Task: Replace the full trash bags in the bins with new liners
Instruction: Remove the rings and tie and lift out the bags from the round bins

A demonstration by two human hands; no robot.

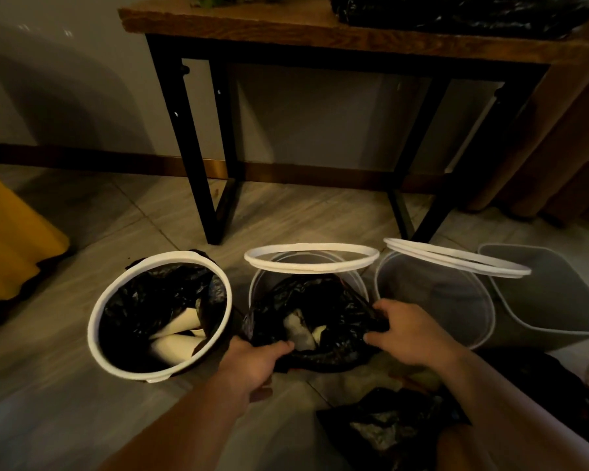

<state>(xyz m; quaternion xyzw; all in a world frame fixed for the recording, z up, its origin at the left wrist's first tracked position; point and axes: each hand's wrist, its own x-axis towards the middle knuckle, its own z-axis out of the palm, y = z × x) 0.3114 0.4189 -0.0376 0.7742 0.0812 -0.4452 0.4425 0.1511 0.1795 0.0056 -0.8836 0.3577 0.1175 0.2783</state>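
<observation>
Both hands are closed on the rim of a full black trash bag (pixel 320 321). The left hand (pixel 252 363) grips its near left edge and the right hand (pixel 408 333) pinches its near right edge, fingers curled into the plastic. The bag sits between the hands, in the middle bin (pixel 261 290), with its mouth spread open and pale rubbish showing inside. A loose white ring (pixel 312 256) lies across the far rim of that bin, just beyond the hands. Left of the left hand stands another bin (pixel 160 259). Its white ring is seated and it has a black liner (pixel 140 300) inside holding pale rolled items. Right of the right hand, a clear unlined bin (pixel 436 294) carries a tilted ring (pixel 456 258) on its top, and a grey tub (pixel 558 300) stands just beside it, farther right. Below the right forearm, a crumpled black bag (pixel 398 426) lies on the tiled floor (pixel 82 402). Well beyond the hands, a wooden bench (pixel 286 28) on black legs holds a heap of black plastic (pixel 456 11). Far left of the left hand is something yellow (pixel 14 249).
</observation>
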